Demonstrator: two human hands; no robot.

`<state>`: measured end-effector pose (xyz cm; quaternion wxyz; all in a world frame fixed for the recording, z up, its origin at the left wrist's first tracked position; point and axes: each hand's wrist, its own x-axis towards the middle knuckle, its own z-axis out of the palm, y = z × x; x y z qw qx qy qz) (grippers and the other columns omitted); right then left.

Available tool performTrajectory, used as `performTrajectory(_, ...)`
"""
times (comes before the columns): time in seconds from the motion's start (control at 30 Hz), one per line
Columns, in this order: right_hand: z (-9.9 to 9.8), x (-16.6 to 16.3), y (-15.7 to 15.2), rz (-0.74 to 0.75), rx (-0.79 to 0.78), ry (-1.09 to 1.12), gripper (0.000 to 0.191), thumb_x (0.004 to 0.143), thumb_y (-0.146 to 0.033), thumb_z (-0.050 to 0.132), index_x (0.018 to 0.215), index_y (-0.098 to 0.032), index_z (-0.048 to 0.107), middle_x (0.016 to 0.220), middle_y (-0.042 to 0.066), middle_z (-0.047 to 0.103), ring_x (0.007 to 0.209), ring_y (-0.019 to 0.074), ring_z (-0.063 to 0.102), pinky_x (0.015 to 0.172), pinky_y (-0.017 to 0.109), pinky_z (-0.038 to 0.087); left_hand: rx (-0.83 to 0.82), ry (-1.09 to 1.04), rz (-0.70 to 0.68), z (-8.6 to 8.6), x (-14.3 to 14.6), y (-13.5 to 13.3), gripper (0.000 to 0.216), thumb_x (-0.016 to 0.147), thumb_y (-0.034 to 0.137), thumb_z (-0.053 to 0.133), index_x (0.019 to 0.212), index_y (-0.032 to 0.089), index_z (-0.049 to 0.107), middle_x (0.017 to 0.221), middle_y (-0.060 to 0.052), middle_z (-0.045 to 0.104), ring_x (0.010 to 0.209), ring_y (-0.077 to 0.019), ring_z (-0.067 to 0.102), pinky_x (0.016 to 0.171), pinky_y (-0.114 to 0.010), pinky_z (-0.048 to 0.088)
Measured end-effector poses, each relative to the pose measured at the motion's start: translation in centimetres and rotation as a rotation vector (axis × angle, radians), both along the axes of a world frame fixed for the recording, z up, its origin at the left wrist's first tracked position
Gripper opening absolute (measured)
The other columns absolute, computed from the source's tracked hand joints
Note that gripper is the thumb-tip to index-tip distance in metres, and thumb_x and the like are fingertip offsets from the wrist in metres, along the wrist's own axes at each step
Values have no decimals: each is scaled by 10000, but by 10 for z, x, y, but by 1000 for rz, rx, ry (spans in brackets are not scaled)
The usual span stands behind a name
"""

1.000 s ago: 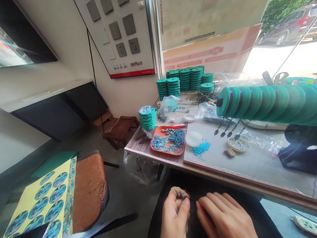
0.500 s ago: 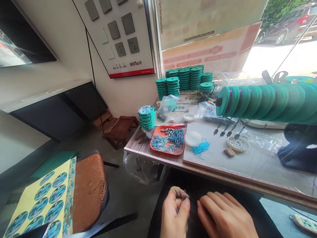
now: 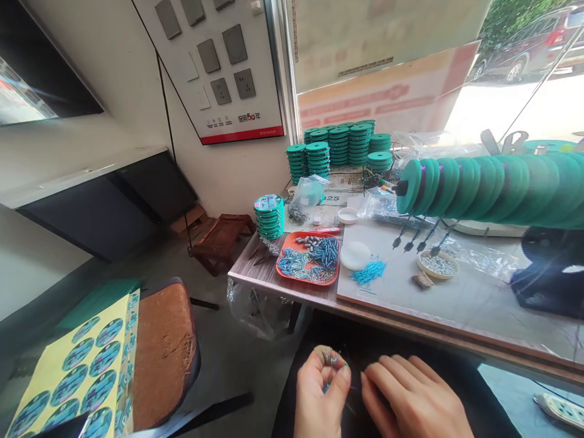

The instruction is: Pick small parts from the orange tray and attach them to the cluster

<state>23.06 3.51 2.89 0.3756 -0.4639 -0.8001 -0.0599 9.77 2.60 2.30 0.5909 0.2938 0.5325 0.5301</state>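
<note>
My left hand (image 3: 322, 389) is low in the middle of the view, in front of dark cloth. Its thumb and forefinger pinch together over something small; a bit of blue shows between the fingers, but its kind cannot be made out. A tan wrap covers part of the forefinger. Just to the right, my right hand (image 3: 410, 395) has its back turned up and its fingers curled close together. Its fingertips point toward the left hand, and whatever they may pinch is hidden. A small gap separates the two hands.
On the table beyond are an orange tray (image 3: 308, 281) of small metal and blue parts, a pile of thin blue pieces (image 3: 368, 271), and a round dish (image 3: 438, 264) of grey bits. Green spools (image 3: 483, 188) fill a rod at right; more spools (image 3: 338, 146) stand behind. A brown seat (image 3: 164, 353) is left.
Both hands have shifted very slightly. A bit of blue now shows below the left thumb and forefinger. My right fingertips sit marginally further left.
</note>
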Motion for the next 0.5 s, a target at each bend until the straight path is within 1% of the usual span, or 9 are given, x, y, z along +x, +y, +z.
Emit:
performTrajectory(0.1, 1, -1, 0, 16, 2, 1, 280, 860, -145, 416, 598, -212, 491, 531, -36, 496, 491, 108, 450, 597, 259, 285, 19, 6, 11, 2, 1, 1, 374, 568, 460, 775, 631, 160, 560, 522, 55, 434, 506, -82, 341, 519, -197, 301)
performTrajectory(0.2, 3, -3, 1, 16, 24, 26, 309, 872, -148, 401, 579, -210, 480, 515, -36, 482, 476, 106, 432, 570, 255, 275, -25, -31, -6, 3, 0, 2, 370, 562, 441, 785, 614, 173, 535, 475, 91, 351, 450, -62, 262, 470, -191, 249)
performTrajectory(0.27, 6, -4, 1, 7, 47, 40, 334, 879, -147, 385, 564, -209, 477, 499, -37, 471, 456, 104, 420, 551, 257, 269, -45, -41, -18, 2, -2, 2, 366, 559, 437, 788, 618, 172, 543, 465, 104, 330, 423, -48, 207, 446, -192, 210)
performTrajectory(0.37, 9, -4, 1, 10, 54, 37, 346, 878, -143, 385, 550, -213, 471, 484, -39, 465, 435, 103, 424, 524, 256, 285, -33, -2, -33, 1, -4, 2, 345, 571, 437, 781, 609, 159, 581, 451, 105, 332, 402, -39, 178, 431, -201, 189)
performTrajectory(0.4, 10, -4, 1, 17, 53, 43, 325, 878, -141, 386, 581, -213, 497, 500, -37, 489, 445, 102, 447, 522, 250, 306, -30, 18, -38, 2, -4, 3, 338, 578, 438, 777, 607, 156, 593, 442, 105, 327, 393, -37, 173, 422, -204, 180)
performTrajectory(0.43, 11, -3, 1, 34, 48, 52, 283, 881, -139, 383, 657, -207, 542, 539, -30, 530, 469, 99, 483, 529, 238, 337, -32, 34, -45, 2, -4, 3, 334, 579, 437, 777, 606, 155, 600, 434, 107, 319, 383, -34, 166, 411, -207, 164)
performTrajectory(0.47, 12, -2, 1, 56, 38, 62, 236, 886, -140, 377, 774, -189, 579, 595, -19, 575, 506, 95, 521, 546, 221, 372, -40, 41, -52, 3, -4, 3, 336, 580, 440, 776, 611, 154, 602, 428, 109, 312, 374, -31, 157, 400, -209, 144)
performTrajectory(0.5, 13, -2, 1, 79, 20, 68, 211, 891, -142, 373, 913, -160, 582, 658, -5, 611, 552, 91, 556, 572, 203, 402, -53, 37, -57, 4, -3, 3, 342, 587, 452, 767, 622, 154, 603, 421, 110, 304, 365, -28, 151, 390, -209, 123)
